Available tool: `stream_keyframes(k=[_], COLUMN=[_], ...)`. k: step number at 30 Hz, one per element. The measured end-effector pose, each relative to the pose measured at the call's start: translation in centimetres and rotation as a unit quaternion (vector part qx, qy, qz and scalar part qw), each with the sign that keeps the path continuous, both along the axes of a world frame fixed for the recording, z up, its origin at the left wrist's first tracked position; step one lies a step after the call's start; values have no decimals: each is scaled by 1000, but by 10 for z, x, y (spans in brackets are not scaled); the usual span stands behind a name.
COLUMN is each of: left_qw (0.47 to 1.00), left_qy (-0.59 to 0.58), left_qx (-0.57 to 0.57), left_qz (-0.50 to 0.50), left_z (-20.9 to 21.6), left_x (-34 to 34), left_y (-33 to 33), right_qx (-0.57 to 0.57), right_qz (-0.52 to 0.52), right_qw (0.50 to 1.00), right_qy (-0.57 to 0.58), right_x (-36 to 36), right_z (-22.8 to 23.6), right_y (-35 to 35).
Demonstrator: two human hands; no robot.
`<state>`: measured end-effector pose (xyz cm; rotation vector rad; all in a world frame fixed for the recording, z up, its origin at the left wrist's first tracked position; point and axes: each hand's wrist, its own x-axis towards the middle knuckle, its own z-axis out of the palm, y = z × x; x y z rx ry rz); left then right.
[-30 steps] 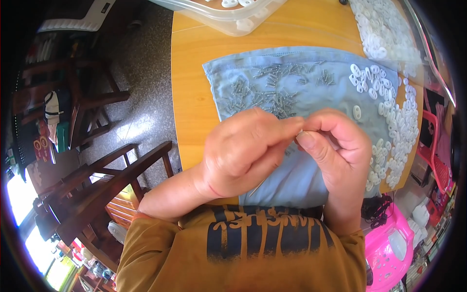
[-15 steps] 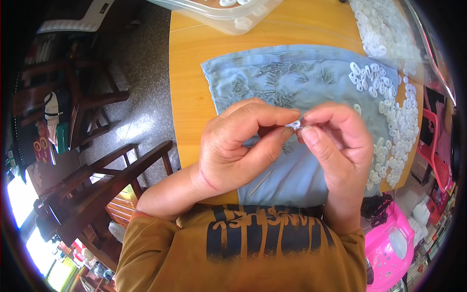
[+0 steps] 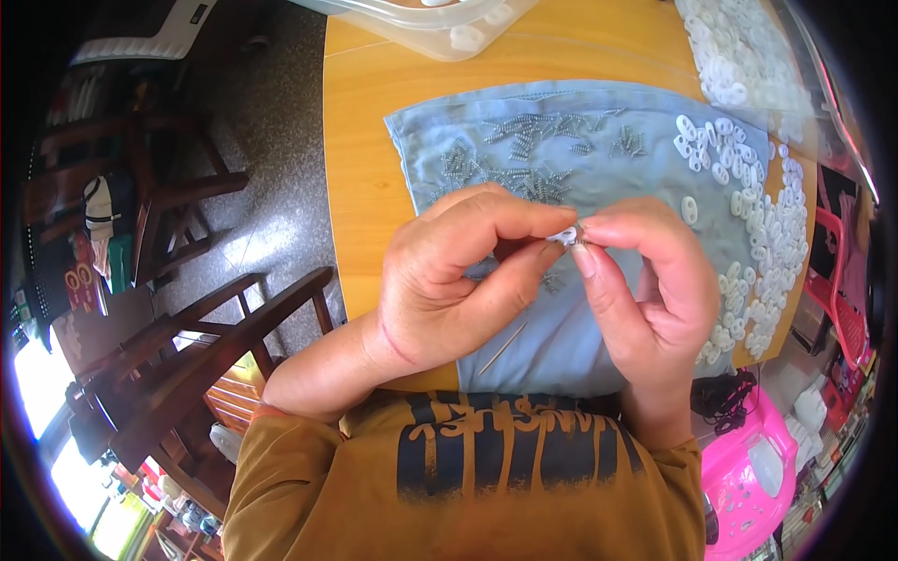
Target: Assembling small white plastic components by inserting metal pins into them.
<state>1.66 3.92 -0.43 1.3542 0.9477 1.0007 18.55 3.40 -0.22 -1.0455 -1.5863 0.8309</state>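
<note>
A small white plastic clip (image 3: 564, 235) is being pinched at frame centre between the left hand (image 3: 458, 271) and right hand (image 3: 645, 280), fingertips pressing together. Loose screws (image 3: 524, 154) and white clips (image 3: 767, 224) are lying on the blue cloth (image 3: 561, 327), suggesting much remains.

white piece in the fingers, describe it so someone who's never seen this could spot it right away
Start at the blue cloth on the wooden table. Above it, the left hand and right hand meet fingertip to fingertip. The small white piece is pinched there, the only one lifted off the cloth.
</note>
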Motion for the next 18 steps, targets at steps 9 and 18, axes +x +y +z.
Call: stream_keyframes(k=[9, 18], left_qw=[997, 999], left_qy=[26, -28], left_qx=[65, -28], left_qz=[-35, -17], left_z=[-4, -1], left_x=[-1, -2], left_y=[1, 0], right_qx=[56, 6], right_qz=[3, 2], right_qw=[998, 1000], right_qy=[-27, 4], right_x=[-1, 0], right_z=[0, 1], right_y=[3, 1])
